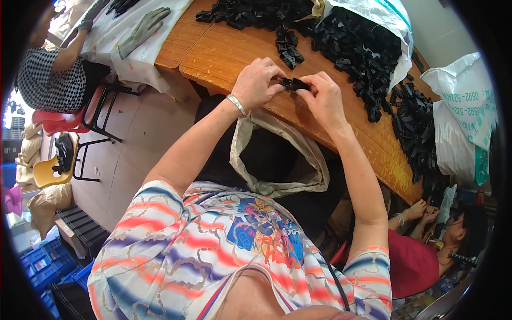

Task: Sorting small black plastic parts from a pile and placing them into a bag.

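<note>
Above the near edge of the wooden table, my left hand (258, 85) and my right hand (323, 99) face each other, both closed. Their thumbs and fingers pinch a small black plastic part (293, 84) from its two ends. Whether it is one piece or two joined pieces cannot be made out. Just beyond my fingers, a small cluster of similar black parts (288, 49) lies on the table (224, 50). Below my hands, an open pale fabric bag (242, 176) sits at my lap, its rim spread wide and its inside dark.
Big heaps of black parts (341, 50) cover the table's far and right sides, some spilling from a white sack (397, 21). Another white sack (461, 106) stands at right. One co-worker (413, 261) sits right, another (50, 80) left by a cloth-covered table with a grey glove (144, 32).
</note>
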Action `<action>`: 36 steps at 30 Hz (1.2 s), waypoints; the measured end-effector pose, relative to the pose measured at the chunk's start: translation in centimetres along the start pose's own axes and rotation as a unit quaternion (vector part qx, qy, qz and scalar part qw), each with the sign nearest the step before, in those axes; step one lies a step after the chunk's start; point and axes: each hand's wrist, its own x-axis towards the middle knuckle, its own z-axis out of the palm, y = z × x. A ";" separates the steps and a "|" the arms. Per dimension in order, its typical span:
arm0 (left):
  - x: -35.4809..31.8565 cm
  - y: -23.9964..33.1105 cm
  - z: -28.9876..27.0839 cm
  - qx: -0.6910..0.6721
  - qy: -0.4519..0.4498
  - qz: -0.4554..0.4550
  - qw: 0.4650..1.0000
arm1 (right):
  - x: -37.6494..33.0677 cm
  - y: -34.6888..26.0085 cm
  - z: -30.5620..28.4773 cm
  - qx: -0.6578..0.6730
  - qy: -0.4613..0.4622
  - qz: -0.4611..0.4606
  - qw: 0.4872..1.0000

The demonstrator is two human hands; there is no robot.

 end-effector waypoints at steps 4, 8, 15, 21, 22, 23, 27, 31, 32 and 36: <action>0.0 -0.1 0.4 0.002 0.018 0.012 1.000 | 0.8 0.3 1.0 -0.042 0.005 -0.039 0.998; 0.0 -0.3 0.5 0.010 0.024 0.011 1.000 | 0.7 0.0 1.2 -0.102 -0.020 -0.073 0.992; 0.2 0.2 0.1 0.007 0.026 0.009 1.000 | -1.2 0.0 2.6 -0.222 0.030 -0.168 0.960; 0.4 -1.9 0.6 -0.058 -0.007 0.030 0.998 | -3.1 -0.5 2.5 -0.117 0.024 -0.089 0.989; 0.7 -1.9 0.5 -0.103 0.000 0.003 0.995 | -4.8 -1.4 2.4 -0.083 0.036 -0.101 0.991; 1.0 -1.9 0.4 -0.149 0.006 -0.025 0.988 | -6.7 -2.4 2.4 -0.049 0.045 -0.111 0.991; 4.0 0.0 0.2 0.038 0.061 0.061 0.996 | -14.1 -3.7 3.2 -0.024 -0.038 -0.046 0.998; 5.8 -1.5 1.1 0.107 0.064 0.108 0.986 | -14.9 -2.6 3.1 -0.014 -0.067 -0.012 0.998; 5.8 -1.6 1.2 0.115 0.061 0.121 0.984 | -14.0 -2.1 2.2 -0.017 -0.023 -0.036 0.999; 4.5 0.7 0.2 0.136 -0.030 0.086 0.986 | -7.6 0.1 -2.9 -0.088 0.085 -0.035 0.992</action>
